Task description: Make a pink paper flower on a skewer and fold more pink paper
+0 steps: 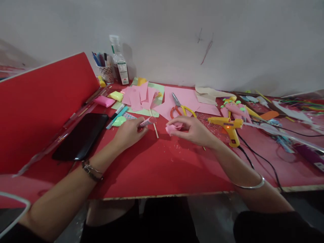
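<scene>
My left hand (130, 132) is closed around a short, pink, printed tube (147, 122) with a reddish end that points to the right; its exact kind is unclear. Between the fingers of my right hand (193, 130) is a small curled piece of pink paper (174, 128). The two hands are apart above the red tabletop (162, 179). A thin pale stick (155, 131) lies between them. Just beyond my right hand rest scissors (181, 106) with orange and yellow handles, on a pink paper sheet (186, 94).
A yellow hot glue gun (229, 126) with a glowing orange light stands at right, its black cord trailing toward the edge. A black phone (82, 135) lies left. Behind are cut pink strips (135, 98), a glass bottle (123, 69) and a pen cup (106, 73).
</scene>
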A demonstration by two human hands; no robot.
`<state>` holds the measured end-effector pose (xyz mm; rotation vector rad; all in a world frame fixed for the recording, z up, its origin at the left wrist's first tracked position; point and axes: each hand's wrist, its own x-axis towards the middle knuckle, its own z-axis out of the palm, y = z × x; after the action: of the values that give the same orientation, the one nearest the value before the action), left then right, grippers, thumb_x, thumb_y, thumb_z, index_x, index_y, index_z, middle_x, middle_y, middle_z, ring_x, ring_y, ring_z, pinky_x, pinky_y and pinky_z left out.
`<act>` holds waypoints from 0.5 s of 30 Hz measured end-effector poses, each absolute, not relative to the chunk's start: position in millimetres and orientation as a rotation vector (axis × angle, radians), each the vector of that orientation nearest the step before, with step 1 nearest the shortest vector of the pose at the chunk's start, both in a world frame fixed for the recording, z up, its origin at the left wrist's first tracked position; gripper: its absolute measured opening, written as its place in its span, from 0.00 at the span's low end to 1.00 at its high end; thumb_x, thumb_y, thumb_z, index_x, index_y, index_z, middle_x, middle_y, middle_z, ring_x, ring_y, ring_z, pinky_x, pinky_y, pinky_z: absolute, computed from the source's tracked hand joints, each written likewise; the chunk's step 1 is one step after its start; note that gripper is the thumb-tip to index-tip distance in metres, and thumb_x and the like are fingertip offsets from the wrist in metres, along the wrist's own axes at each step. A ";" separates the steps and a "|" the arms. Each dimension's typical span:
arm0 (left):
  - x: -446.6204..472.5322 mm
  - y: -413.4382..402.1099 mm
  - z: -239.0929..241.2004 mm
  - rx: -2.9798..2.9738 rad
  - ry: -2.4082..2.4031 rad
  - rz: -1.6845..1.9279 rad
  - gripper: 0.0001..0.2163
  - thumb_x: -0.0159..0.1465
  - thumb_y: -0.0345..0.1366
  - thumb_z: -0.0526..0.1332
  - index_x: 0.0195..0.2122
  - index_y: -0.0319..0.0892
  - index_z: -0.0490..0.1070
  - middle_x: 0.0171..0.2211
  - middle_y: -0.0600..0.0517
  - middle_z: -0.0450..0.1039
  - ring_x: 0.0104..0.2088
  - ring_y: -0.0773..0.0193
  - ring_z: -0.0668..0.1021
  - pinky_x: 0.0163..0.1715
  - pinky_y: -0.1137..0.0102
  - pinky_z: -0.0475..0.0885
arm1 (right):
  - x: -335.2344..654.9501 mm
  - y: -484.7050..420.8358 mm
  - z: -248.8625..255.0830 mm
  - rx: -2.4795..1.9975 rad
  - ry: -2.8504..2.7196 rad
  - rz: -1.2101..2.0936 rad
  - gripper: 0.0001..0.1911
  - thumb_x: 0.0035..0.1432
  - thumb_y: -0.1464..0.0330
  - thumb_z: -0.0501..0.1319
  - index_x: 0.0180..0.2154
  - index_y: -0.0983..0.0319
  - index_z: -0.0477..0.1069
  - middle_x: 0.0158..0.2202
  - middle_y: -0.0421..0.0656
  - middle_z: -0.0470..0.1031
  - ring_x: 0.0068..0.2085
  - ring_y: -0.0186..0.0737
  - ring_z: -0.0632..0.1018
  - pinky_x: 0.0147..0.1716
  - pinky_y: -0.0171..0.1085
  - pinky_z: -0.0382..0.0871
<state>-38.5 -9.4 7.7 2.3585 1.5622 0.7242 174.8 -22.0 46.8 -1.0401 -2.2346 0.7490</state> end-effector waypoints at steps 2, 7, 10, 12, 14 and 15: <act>-36.4 -9.9 5.7 2.388 1.469 0.754 0.06 0.53 0.32 0.49 0.20 0.43 0.54 0.17 0.56 0.57 0.20 0.68 0.63 0.21 0.73 0.53 | 173.9 -20.3 40.5 -1.027 -1.970 0.809 0.09 0.49 0.67 0.59 0.35 0.63 0.68 0.31 0.41 0.72 0.31 0.31 0.72 0.33 0.33 0.66; -29.5 -13.0 1.6 2.398 1.314 0.791 0.07 0.54 0.32 0.49 0.20 0.41 0.58 0.16 0.57 0.58 0.19 0.70 0.62 0.20 0.74 0.53 | 162.8 -20.3 30.6 -0.942 -1.643 0.960 0.10 0.49 0.63 0.60 0.35 0.60 0.66 0.27 0.37 0.70 0.27 0.29 0.71 0.29 0.34 0.68; -25.3 -15.9 1.5 2.362 1.240 0.776 0.06 0.54 0.31 0.49 0.21 0.40 0.61 0.16 0.57 0.59 0.18 0.70 0.63 0.20 0.75 0.53 | 155.4 -23.7 30.2 -0.883 -1.624 0.951 0.10 0.51 0.62 0.58 0.35 0.60 0.66 0.26 0.37 0.69 0.24 0.28 0.70 0.25 0.31 0.67; -23.0 -17.7 2.2 2.346 1.212 0.764 0.06 0.54 0.31 0.49 0.22 0.39 0.62 0.16 0.57 0.60 0.18 0.70 0.63 0.21 0.75 0.53 | 151.9 -25.7 30.0 -0.897 -1.628 0.888 0.10 0.53 0.61 0.57 0.35 0.61 0.65 0.24 0.36 0.68 0.22 0.27 0.68 0.22 0.30 0.65; -21.3 -19.3 3.1 2.338 1.217 0.750 0.06 0.54 0.31 0.49 0.23 0.39 0.63 0.16 0.56 0.61 0.18 0.70 0.64 0.21 0.75 0.54 | 149.5 -26.9 28.7 -0.940 -1.656 0.800 0.10 0.54 0.61 0.56 0.35 0.61 0.65 0.24 0.37 0.67 0.23 0.28 0.68 0.23 0.31 0.65; -20.7 -19.9 3.5 2.335 1.222 0.741 0.06 0.54 0.31 0.49 0.23 0.39 0.63 0.17 0.56 0.62 0.19 0.70 0.64 0.21 0.75 0.54 | 148.7 -27.3 27.7 -0.954 -1.677 0.755 0.10 0.54 0.61 0.55 0.35 0.61 0.65 0.26 0.37 0.67 0.25 0.29 0.69 0.25 0.31 0.65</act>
<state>-20.7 -19.9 3.5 2.3353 1.2223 0.7413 148.7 -27.3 27.7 -0.9543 -1.6768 0.7555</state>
